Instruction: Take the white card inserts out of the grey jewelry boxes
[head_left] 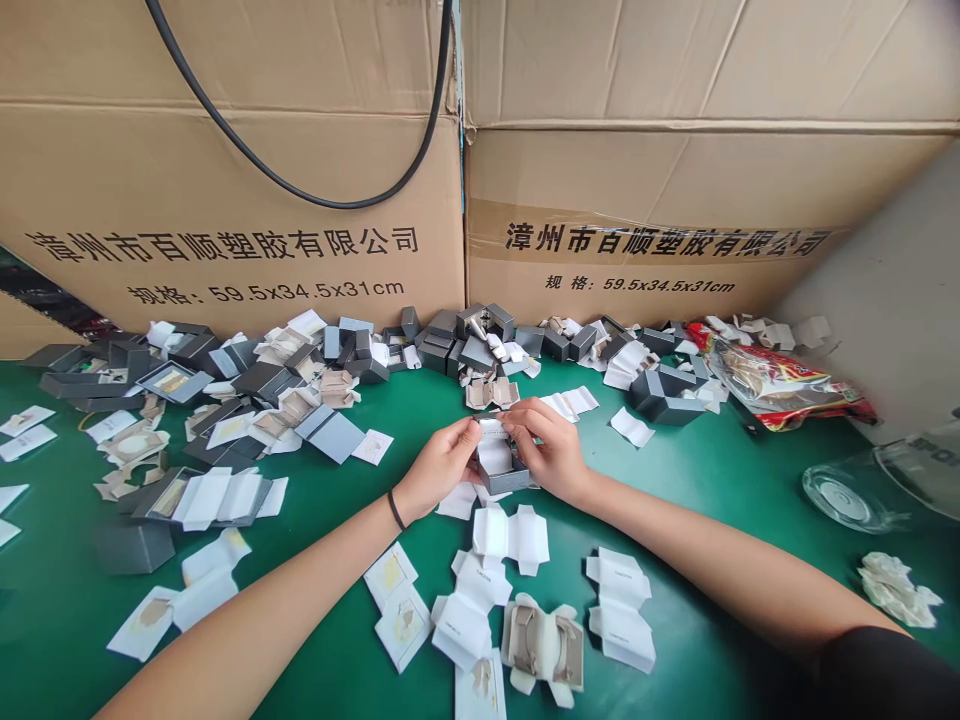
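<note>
Between my two hands, at the middle of the green table, is a small grey box [504, 480] with a white folded paper insert [494, 452] showing in it. My left hand [444, 462] grips the box at its left side, thumb up by the insert's top edge. On the other side my right hand [550, 447] has its fingers curled at the upper right of the insert and box. Several unfolded white paper inserts [621, 610] lie just in front of me, along with a torn beige one [544, 645]. What the fingertips behind the box touch is hidden.
Two large cardboard cartons [300, 160] stand along the back, with a black cable [330, 203] hanging before the left one. Grey boxes and paper inserts pile up beneath them. To the right are a red snack bag [780, 385], a clear container [847, 500] and crumpled tissue [898, 590].
</note>
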